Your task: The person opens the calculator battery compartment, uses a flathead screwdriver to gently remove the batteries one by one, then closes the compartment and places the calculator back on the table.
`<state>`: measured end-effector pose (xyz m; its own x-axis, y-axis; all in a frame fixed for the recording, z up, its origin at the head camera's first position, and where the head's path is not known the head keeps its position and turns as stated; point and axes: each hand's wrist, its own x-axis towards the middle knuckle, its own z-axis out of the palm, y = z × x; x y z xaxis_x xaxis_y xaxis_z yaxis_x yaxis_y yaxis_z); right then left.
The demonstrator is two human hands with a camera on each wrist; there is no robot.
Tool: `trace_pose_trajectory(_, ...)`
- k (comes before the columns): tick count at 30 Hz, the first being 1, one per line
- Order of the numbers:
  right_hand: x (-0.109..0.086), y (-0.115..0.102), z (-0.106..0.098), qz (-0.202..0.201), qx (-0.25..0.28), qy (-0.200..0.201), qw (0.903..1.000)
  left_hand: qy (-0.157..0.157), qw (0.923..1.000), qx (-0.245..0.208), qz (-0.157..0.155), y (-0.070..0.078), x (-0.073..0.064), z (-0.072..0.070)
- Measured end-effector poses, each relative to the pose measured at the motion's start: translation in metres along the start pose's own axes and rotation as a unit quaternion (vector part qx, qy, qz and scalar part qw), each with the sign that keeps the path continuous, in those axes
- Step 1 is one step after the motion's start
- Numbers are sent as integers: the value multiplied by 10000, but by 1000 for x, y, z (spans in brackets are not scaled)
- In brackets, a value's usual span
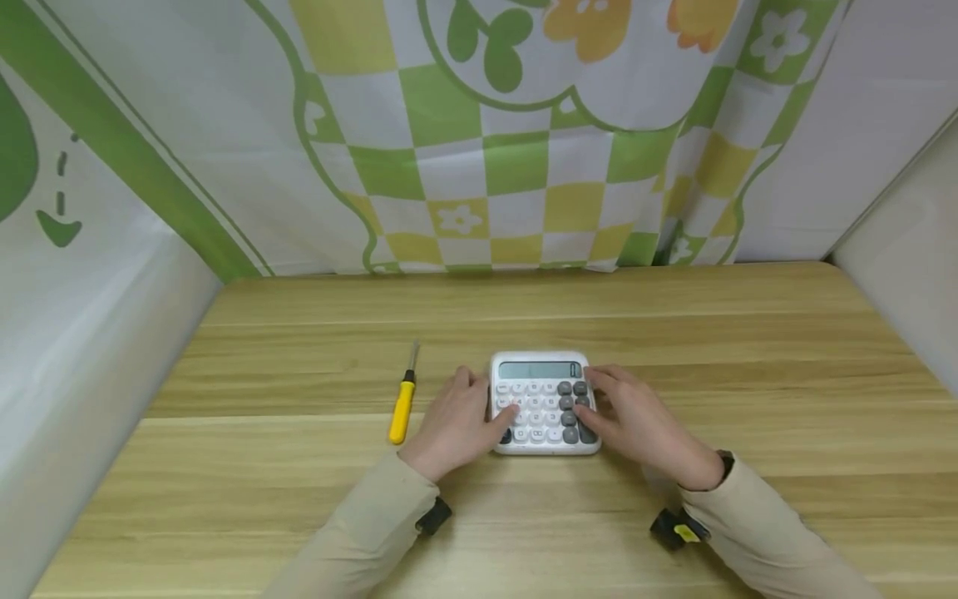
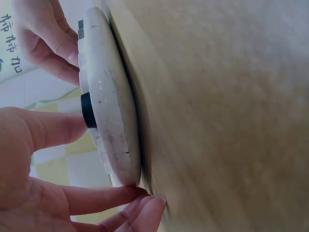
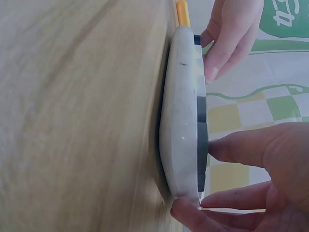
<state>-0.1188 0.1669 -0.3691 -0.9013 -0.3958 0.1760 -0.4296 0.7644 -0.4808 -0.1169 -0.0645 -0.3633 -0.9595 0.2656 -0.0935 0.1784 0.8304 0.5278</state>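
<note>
Calculator [image 1: 545, 409] sits mid-worktop [image 1: 224, 474], keys [image 1: 535, 418] up, display [image 1: 535, 370] at its 12 o'clock edge showing 0, so it reads upright for the wearer. Left hand [image 1: 458, 426] has it at 9 o'clock, right hand [image 1: 642, 423] at 3: each grip narrow, holding the calculator, thumb over the keys, fingers at the side. Looks like a two-sided hold for keeping it steady and level; can't tell if it's slightly raised. Screwdriver [image 1: 402, 413] lies apart at 9, outboard of the left hand, tip toward 12, probably parked clear. Worktop's wood-grain; green-yellow checked cloth [image 1: 516, 166] hangs at 12.
</note>
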Motion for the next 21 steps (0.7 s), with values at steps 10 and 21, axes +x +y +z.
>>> trace_pose_trajectory(10,1,-6,-3,224,161,-28,9996,-24,9998,-200,-55,2,-2,1)
trace_pose_trajectory(21,0,-9,-2,520,274,-43,9983,-109,9995,-275,-84,6,0,0)
